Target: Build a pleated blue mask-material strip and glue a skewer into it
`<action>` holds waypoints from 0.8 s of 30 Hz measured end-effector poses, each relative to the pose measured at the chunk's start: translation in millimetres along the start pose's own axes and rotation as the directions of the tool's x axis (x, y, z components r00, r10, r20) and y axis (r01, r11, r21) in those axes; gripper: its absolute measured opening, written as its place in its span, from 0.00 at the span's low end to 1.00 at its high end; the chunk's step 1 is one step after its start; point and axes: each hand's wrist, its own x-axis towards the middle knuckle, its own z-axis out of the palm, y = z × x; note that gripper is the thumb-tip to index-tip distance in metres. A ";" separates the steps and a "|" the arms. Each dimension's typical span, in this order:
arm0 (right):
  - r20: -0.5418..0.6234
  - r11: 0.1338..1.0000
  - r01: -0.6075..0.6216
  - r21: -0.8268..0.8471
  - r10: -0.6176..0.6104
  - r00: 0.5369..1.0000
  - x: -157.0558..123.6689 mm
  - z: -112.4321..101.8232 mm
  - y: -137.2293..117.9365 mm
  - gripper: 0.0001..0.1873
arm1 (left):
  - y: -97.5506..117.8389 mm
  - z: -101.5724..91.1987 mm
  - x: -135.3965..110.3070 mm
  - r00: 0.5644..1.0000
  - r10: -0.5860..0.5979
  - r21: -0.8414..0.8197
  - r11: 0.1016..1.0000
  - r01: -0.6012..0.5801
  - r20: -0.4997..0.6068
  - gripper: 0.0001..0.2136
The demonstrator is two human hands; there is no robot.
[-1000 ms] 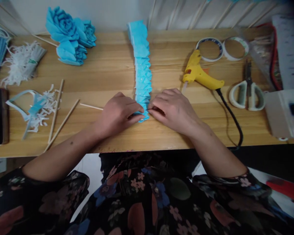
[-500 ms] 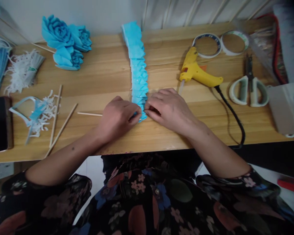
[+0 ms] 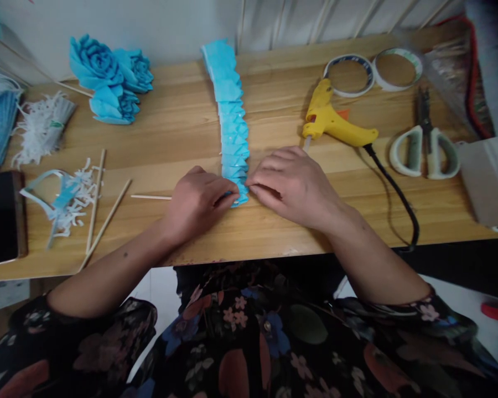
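A long pleated strip of light blue paper (image 3: 231, 119) runs down the middle of the wooden table (image 3: 182, 132) from the wall toward me. My left hand (image 3: 197, 200) and my right hand (image 3: 292, 185) meet at its near end. Both hands pinch that end from either side, fingers curled and pressed together on the folds. The tip of the strip is partly hidden under my fingers.
Blue paper flowers (image 3: 110, 77) lie at the back left, with white and blue paper scraps (image 3: 64, 193) and wooden sticks (image 3: 103, 221) nearby. A phone (image 3: 0, 218) lies far left. A yellow glue gun (image 3: 336, 124), tape rolls (image 3: 373, 72) and scissors (image 3: 425, 146) lie right.
My hands stay on the near end of the blue strip, shifting only slightly. The view has tilted and drifted a little; nothing on the table has moved.
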 end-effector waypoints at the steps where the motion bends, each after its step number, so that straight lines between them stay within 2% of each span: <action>1: -0.005 1.000 0.011 0.009 -0.011 1.000 -0.4 -1.1 0.4 0.14 | -0.5 -0.1 -0.8 1.000 0.008 -0.014 1.000 -0.008 -0.006 0.10; 11: -0.002 0.999 0.022 0.027 -0.022 1.000 0.1 -6.1 -0.6 0.16 | -2.6 -3.3 -5.0 0.996 -0.090 -0.096 0.992 0.087 -0.030 0.09; 24: 0.027 0.999 0.032 0.040 -0.033 0.999 -0.7 -3.9 1.2 0.15 | -7.6 -12.5 -7.7 0.993 0.113 -0.063 0.992 -0.112 0.024 0.11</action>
